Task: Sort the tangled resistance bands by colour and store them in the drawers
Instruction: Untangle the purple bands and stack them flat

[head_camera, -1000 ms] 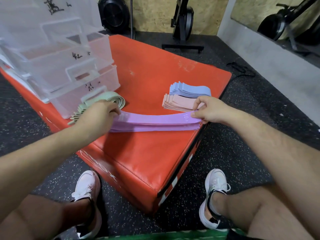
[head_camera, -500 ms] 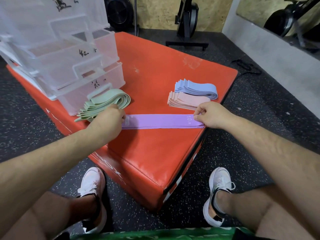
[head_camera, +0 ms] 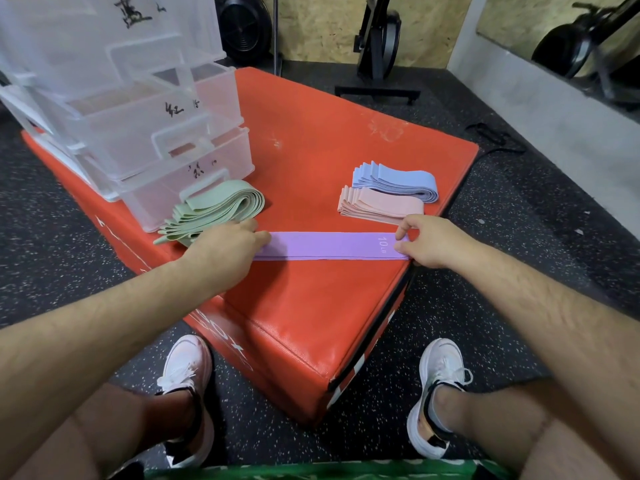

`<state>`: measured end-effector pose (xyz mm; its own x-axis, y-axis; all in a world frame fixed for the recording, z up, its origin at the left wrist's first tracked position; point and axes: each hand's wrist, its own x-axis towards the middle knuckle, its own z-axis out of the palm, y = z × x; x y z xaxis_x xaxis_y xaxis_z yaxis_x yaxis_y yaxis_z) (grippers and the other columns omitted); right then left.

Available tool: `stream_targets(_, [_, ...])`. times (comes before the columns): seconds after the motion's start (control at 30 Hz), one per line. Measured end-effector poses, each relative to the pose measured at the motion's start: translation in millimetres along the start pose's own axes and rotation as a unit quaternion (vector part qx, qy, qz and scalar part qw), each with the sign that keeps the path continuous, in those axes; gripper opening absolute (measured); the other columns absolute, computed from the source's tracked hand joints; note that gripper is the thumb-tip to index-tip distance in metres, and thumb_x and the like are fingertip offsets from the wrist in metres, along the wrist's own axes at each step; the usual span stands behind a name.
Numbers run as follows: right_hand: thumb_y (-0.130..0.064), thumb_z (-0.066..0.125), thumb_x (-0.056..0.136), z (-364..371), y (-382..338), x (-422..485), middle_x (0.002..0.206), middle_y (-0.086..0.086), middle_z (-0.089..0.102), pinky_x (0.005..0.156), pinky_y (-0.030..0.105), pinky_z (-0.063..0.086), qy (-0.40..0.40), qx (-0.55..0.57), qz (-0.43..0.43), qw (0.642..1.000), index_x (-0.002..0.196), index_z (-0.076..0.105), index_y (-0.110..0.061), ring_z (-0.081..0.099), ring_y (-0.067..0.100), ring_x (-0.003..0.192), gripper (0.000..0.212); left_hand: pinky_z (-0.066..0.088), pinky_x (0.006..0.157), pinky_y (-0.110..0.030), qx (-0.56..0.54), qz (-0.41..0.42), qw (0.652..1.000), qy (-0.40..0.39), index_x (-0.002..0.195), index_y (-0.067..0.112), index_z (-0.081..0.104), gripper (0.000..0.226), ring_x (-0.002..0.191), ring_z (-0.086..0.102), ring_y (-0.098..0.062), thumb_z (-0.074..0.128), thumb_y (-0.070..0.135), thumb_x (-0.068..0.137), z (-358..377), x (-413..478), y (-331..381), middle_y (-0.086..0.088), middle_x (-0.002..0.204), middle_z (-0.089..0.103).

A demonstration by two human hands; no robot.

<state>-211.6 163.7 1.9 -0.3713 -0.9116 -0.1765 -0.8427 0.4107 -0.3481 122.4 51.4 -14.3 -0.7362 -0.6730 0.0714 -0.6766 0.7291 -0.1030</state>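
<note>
**A:** What have I got on the head view, biggest first?

**B:** I see a red box (head_camera: 311,306) on speckled black floor. The drawers (head_camera: 138,133), clear plastic with handwritten marks on the fronts, stand on its far left corner. The lower ones are pulled out.

**A:** And the bands?

**B:** I count three folded stacks on the box top. The green bands (head_camera: 214,209) lie just in front of the lowest drawer. The pink bands (head_camera: 381,206) and blue bands (head_camera: 398,181) lie side by side near the right edge, with blue the farther of the two. The purple band (head_camera: 329,245) lies flat across the near part of the top, running left to right, with "10 LB" printed near its right end.

**A:** Where is it relative to my hands?

**B:** It lies straight between them. My left hand (head_camera: 228,251) covers the band's left end with its fingers curled down over it, right beside the green stack. My right hand (head_camera: 426,242) pinches the right end between thumb and forefinger at the box's right edge, just in front of the pink stack. Both hands are closed on the purple band.
</note>
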Motion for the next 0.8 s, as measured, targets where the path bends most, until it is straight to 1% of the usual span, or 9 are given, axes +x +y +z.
stream_targets(0.07, [-0.029, 0.071, 0.087, 1, 0, -1, 0.090, -0.002, 0.069, 0.067, 0.028, 0.050, 0.008, 0.015, 0.004, 1.000, 0.095, 0.062, -0.030, 0.065, 0.014, 0.074, 0.011, 0.049, 0.064, -0.038, -0.006, -0.007, 1.000, 0.002, 0.107, 0.024, 0.060, 0.022, 0.088, 0.061, -0.028, 0.050, 0.014, 0.091, 1, 0, -3, 0.000, 0.094, 0.052])
stream_targets(0.13, [-0.027, 0.072, 0.085, 1, -2, -2, 0.092, 0.000, 0.070, 0.066, 0.029, 0.048, 0.013, 0.025, 0.019, 0.999, 0.102, 0.059, -0.026, 0.065, 0.016, 0.077, 0.021, 0.044, 0.065, -0.035, 0.021, -0.009, 1.000, 0.020, 0.103, 0.023, 0.062, 0.020, 0.089, 0.060, -0.028, 0.053, 0.016, 0.087, 2, -1, -1, -0.001, 0.094, 0.054])
stream_targets(0.2, [-0.028, 0.074, 0.082, 1, -5, -1, 0.089, 0.002, 0.071, 0.064, 0.030, 0.048, 0.010, 0.045, 0.063, 0.997, 0.109, 0.051, -0.019, 0.067, 0.018, 0.077, 0.037, 0.043, 0.064, -0.035, 0.077, 0.028, 0.996, 0.045, 0.091, 0.018, 0.067, 0.017, 0.083, 0.059, -0.031, 0.058, 0.016, 0.076, -1, 0, 6, -0.004, 0.089, 0.056])
stream_targets(0.23, [-0.027, 0.074, 0.079, 0, -6, -1, 0.083, 0.004, 0.072, 0.060, 0.030, 0.047, 0.007, 0.070, 0.090, 0.993, 0.109, 0.050, -0.015, 0.067, 0.018, 0.071, 0.041, 0.044, 0.062, -0.036, 0.091, 0.048, 0.993, 0.060, 0.084, 0.016, 0.068, 0.016, 0.079, 0.058, -0.031, 0.058, 0.018, 0.071, -4, 1, 10, -0.005, 0.086, 0.056])
stream_targets(0.3, [-0.025, 0.074, 0.074, -1, -8, 0, 0.066, 0.005, 0.070, 0.053, 0.027, 0.045, -0.007, 0.137, 0.131, 0.982, 0.100, 0.064, -0.003, 0.059, 0.018, 0.055, 0.036, 0.045, 0.062, -0.037, 0.080, 0.087, 0.989, 0.084, 0.080, 0.017, 0.067, 0.022, 0.077, 0.057, -0.030, 0.048, 0.025, 0.072, -10, 7, 23, -0.005, 0.086, 0.056])
stream_targets(0.4, [-0.023, 0.075, 0.079, -4, -11, -3, 0.063, 0.005, 0.059, 0.052, 0.025, 0.040, -0.042, 0.193, 0.165, 0.966, 0.082, 0.067, -0.008, 0.051, 0.018, 0.057, 0.018, 0.049, 0.067, -0.040, 0.017, 0.121, 0.989, 0.085, 0.097, 0.019, 0.067, 0.036, 0.082, 0.058, -0.028, 0.040, 0.032, 0.078, -14, 22, 49, -0.003, 0.096, 0.058])
stream_targets(0.53, [-0.026, 0.076, 0.080, -4, -9, -2, 0.068, 0.002, 0.052, 0.050, 0.025, 0.036, -0.056, 0.232, 0.181, 0.954, 0.086, 0.061, -0.014, 0.045, 0.014, 0.057, 0.020, 0.048, 0.074, -0.037, -0.027, 0.131, 0.990, 0.052, 0.119, 0.026, 0.063, 0.046, 0.094, 0.060, -0.025, 0.039, 0.042, 0.083, -7, 37, 68, 0.003, 0.116, 0.059])
stream_targets(0.67, [-0.026, 0.077, 0.078, 0, -5, 3, 0.082, 0.001, 0.054, 0.053, 0.026, 0.037, -0.047, 0.231, 0.173, 0.956, 0.096, 0.060, -0.014, 0.049, 0.014, 0.068, 0.027, 0.043, 0.087, -0.035, -0.027, 0.129, 0.991, 0.001, 0.130, 0.031, 0.055, 0.041, 0.112, 0.051, -0.020, 0.042, 0.043, 0.093, -2, 45, 78, 0.007, 0.129, 0.051])
stream_targets(0.8, [-0.021, 0.072, 0.075, -3, -1, 5, 0.068, 0.004, 0.059, 0.051, 0.023, 0.037, -0.051, 0.215, 0.152, 0.963, 0.078, 0.063, -0.012, 0.049, 0.017, 0.058, 0.013, 0.047, 0.086, -0.035, -0.057, 0.122, 0.991, -0.012, 0.130, 0.030, 0.053, 0.038, 0.112, 0.048, -0.021, 0.047, 0.042, 0.095, -2, 49, 81, 0.006, 0.128, 0.049])
